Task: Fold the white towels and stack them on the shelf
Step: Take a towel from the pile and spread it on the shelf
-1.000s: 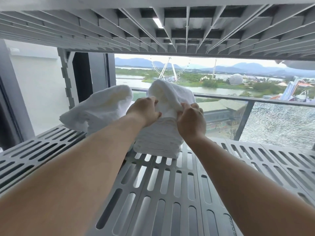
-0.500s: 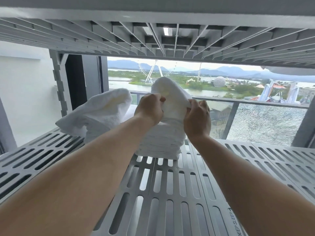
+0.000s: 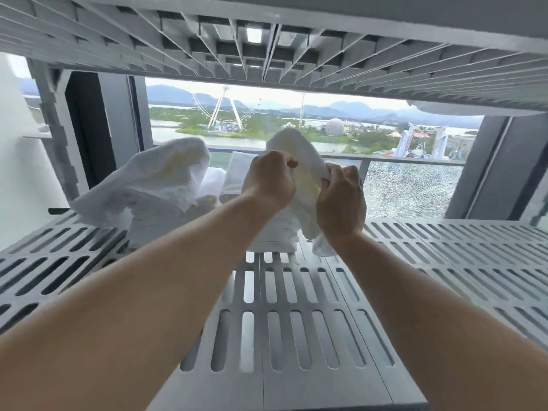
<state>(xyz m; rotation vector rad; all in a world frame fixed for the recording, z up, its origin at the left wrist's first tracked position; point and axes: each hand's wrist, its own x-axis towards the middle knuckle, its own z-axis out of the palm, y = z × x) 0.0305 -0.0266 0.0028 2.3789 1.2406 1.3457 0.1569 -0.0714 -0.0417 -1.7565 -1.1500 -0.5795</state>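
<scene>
You had the left hand (image 3: 268,180) and right hand (image 3: 341,200) close together, both pinching the same white towel (image 3: 299,149) along its near edge. It was held up over the folded stack (image 3: 275,235) at the back-middle of the shelf (image 3: 296,321). One corner drooped below your right wrist. A second loose towel (image 3: 154,179) lay crumpled just left of the stack.

Handling, my read: terry cloth, light and limp, so it sagged wherever it was unsupported. Not slippery, not fragile.

The best hold looked like two adjacent corners on one hem, hands spread to tension the edge, not bunched mid-cloth. The shelf slots could snag loops. The upper shelf (image 3: 267,40) limited lift room.
</scene>
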